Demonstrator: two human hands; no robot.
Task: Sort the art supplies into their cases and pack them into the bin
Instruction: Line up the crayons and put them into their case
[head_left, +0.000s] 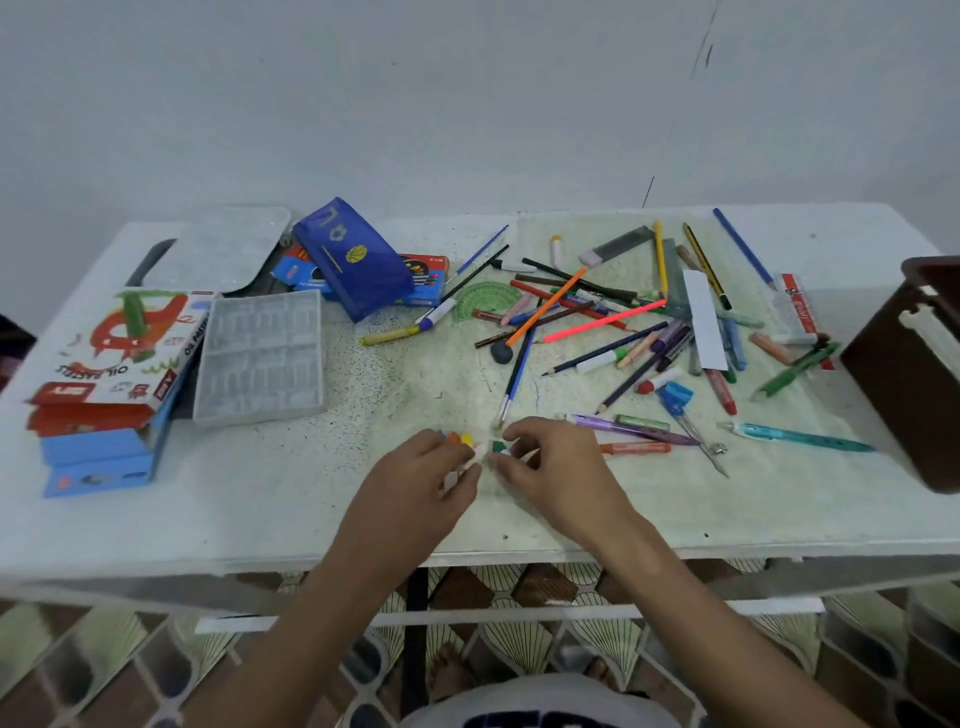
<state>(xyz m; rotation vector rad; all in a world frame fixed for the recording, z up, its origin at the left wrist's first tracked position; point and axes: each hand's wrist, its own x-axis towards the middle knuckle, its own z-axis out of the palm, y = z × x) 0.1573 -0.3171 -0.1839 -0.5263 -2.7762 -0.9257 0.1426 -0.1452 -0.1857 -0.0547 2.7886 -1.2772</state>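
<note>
Between the two hands, at the near middle of the white speckled table (291, 493), a few short oil pastels are being gathered. Left hand (415, 480) curls its fingers round a small bunch of short pastel sticks (460, 439), whose orange and yellow tips poke out past the knuckles. Right hand (553, 467) pinches a green-tipped pastel stick (500, 447) between thumb and fingertips, just beside the left hand's bunch; whether the two touch is hard to tell through the blur.

Well to the left of the left hand lies a grey plastic pastel tray (262, 358) with ribbed slots, and beside it a white and red oil pastels box (111, 353) resting on blue cardboard boxes (98, 460). Beyond the tray sits a blue zip pencil pouch (353, 257). Beyond and to the right of the right hand spreads a loose heap of coloured pencils, pens and crayons (649, 317). Far right of that hand stands a dark brown plastic bin (914, 374), cut by the frame edge.
</note>
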